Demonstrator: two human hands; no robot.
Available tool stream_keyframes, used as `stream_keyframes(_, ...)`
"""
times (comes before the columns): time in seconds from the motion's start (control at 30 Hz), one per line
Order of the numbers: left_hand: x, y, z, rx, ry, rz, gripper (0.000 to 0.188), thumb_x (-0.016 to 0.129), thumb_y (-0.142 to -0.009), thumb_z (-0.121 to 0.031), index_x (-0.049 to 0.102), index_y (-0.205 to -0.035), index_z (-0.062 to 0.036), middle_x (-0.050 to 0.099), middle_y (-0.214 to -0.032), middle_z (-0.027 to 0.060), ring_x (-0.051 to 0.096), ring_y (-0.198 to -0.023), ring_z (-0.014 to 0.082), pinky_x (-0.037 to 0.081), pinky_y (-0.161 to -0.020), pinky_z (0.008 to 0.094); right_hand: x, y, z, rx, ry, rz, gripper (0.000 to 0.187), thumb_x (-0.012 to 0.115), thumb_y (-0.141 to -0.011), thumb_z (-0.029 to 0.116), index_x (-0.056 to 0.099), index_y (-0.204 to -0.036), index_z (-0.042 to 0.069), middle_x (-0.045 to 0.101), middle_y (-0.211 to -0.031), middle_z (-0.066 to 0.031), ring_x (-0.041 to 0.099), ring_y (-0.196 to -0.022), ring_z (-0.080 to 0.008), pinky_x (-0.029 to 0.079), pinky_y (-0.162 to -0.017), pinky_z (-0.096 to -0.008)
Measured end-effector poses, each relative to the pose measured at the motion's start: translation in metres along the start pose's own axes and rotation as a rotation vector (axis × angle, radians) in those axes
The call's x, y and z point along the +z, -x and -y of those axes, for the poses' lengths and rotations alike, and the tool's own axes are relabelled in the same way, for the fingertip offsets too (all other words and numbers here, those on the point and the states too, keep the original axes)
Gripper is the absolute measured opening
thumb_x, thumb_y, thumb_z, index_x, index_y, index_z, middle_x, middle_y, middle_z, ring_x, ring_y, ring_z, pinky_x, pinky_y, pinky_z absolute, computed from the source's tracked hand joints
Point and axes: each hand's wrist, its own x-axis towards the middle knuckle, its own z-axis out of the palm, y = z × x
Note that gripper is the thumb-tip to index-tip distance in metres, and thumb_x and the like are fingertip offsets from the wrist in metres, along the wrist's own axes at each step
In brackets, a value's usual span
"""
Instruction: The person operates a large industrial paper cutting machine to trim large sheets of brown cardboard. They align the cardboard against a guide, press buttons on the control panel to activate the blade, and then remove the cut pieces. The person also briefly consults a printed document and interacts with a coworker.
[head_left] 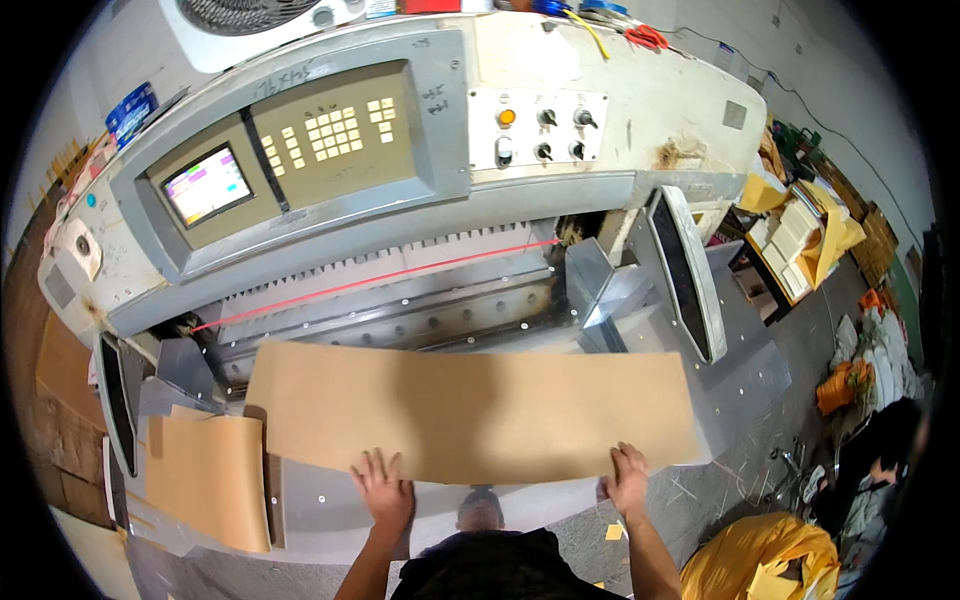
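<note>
A long brown paperboard sheet (560, 400) lies across the front of a paper cutting machine, its far edge near the machine's opening. My left hand (385, 488) grips the near edge left of the middle, fingers spread over the top. Farther right, my right hand (627, 480) has the same edge, its fingers bent over it. Both thumbs are mostly hidden. A red light line (400, 278) crosses the machine bed beyond the sheet. At the left, a smaller pile of brown sheets (205, 470) rests on the metal table (320, 515), apart from my left hand.
A control panel with a lit screen (207, 185) and switches (547, 118) faces me. Upright dark-faced guards (685, 275) flank the opening. Red-handled scissors (647, 37) lie on top of the machine. A yellow sack (765, 560) and paper scraps are on the floor at right.
</note>
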Motion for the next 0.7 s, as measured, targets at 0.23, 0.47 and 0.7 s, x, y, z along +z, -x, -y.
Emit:
stream_keyframes(0.23,0.047,-0.038,-0.060,0.174,-0.015,0.180,0.055,0.066,-0.087,-0.032,0.062,-0.139,-0.0125,0.040,-0.155,0.0288,0.031,-0.148,0.0473,0.016,-0.117,0.0731,-0.015,0.077,-0.057,0.138,0.256,-0.131,0.060,0.074,-0.077,0.012,0.061,-0.135,0.008,0.057,-0.142,-0.0166,0.047,-0.137,-0.0395,0.036,-0.116,-0.0526)
stream_keyframes(0.47,0.091,-0.092,-0.127,0.149,0.144,0.199,0.066,0.067,-0.088,-0.042,0.056,-0.144,-0.0090,0.043,-0.148,0.0260,0.038,-0.138,0.0414,0.027,-0.112,0.0716,-0.018,0.129,0.008,0.026,0.366,-0.044,0.058,0.069,-0.077,0.016,0.065,-0.135,0.021,0.066,-0.120,-0.0117,0.063,-0.101,-0.0351,0.052,-0.086,-0.0506)
stream_keyframes(0.7,0.082,-0.032,-0.200,0.525,0.253,0.390,0.070,0.063,-0.091,-0.047,0.052,-0.147,-0.0055,0.029,-0.164,0.0242,0.018,-0.156,0.0403,0.014,-0.116,0.0769,-0.010,0.139,0.089,0.316,0.195,0.230,0.051,0.063,-0.085,0.013,0.063,-0.133,0.030,0.064,-0.124,-0.0130,0.065,-0.106,-0.0347,0.055,-0.086,-0.0477)
